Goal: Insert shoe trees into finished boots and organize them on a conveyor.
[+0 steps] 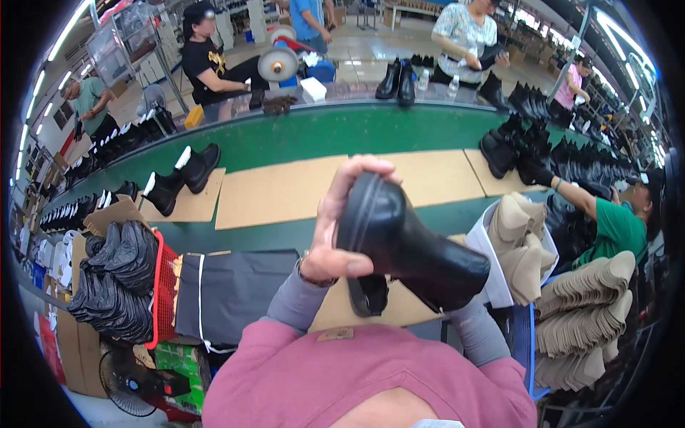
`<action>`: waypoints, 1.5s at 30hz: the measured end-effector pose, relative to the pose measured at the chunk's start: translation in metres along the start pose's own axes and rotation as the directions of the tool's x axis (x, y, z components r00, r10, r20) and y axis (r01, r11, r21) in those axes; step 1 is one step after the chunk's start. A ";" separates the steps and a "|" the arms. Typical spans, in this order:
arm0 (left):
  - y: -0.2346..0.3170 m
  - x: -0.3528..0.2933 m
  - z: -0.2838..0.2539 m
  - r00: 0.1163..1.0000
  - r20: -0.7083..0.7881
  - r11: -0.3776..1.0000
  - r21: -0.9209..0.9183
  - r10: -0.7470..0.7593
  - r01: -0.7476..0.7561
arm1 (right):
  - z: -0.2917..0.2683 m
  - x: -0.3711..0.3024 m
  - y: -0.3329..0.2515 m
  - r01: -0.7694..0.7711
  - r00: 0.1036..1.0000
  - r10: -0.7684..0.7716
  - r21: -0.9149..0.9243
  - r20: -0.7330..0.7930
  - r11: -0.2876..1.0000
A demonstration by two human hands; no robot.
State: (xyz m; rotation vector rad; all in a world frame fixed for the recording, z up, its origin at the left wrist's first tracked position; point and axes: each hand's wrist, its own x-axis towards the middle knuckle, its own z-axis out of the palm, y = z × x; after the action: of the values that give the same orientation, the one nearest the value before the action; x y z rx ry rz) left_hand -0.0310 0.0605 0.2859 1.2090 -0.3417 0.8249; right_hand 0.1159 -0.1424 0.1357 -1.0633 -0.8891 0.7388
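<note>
A shiny black boot [417, 242] is held up in front of my chest, tilted, with its toe to the upper left and its shaft to the lower right. Around the toe end and sole edge wraps my left hand [330, 235], thumb on the near side and fingers over the top. The boot hides my right hand; only the grey-sleeved right forearm [479, 334] shows, ending at the shaft opening. Below the held boot, another black boot [368, 295] stands partly covered on a cardboard sheet.
Cardboard sheets [285, 187] lie on the green conveyor [285, 135], with a pair of boots [198, 168] at left. A red basket [165, 285] of black-wrapped pieces stands left; a white bin [494, 267] of beige boot inserts [524, 271] stands right. A green-sleeved co-worker [617, 232] reaches among boots.
</note>
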 end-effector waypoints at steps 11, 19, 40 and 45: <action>-0.118 -0.040 -0.036 0.970 -0.188 0.897 0.385 -0.154 0.217 | -0.016 -0.014 0.004 -0.106 0.982 -0.040 -0.716 -0.184 0.690; -0.138 -0.146 -0.041 0.902 -0.202 0.233 0.923 -0.382 0.305 | 0.008 -0.026 0.088 -0.126 0.947 -0.197 -0.856 -0.255 0.502; -0.183 -0.185 -0.075 0.732 -0.546 0.560 0.483 -0.408 0.673 | 0.018 -0.056 0.006 -0.011 0.937 0.327 -0.925 0.124 0.380; -0.220 -0.218 -0.117 0.790 -0.606 0.296 0.740 -0.095 0.603 | 0.019 -0.045 0.032 0.149 0.965 0.180 -0.962 0.192 0.229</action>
State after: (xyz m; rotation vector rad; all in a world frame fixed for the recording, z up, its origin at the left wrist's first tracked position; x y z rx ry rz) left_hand -0.0409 0.0603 -0.0445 1.9691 0.9675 0.8561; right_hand 0.0753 -0.1631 0.0987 -2.1572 -1.6970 0.2223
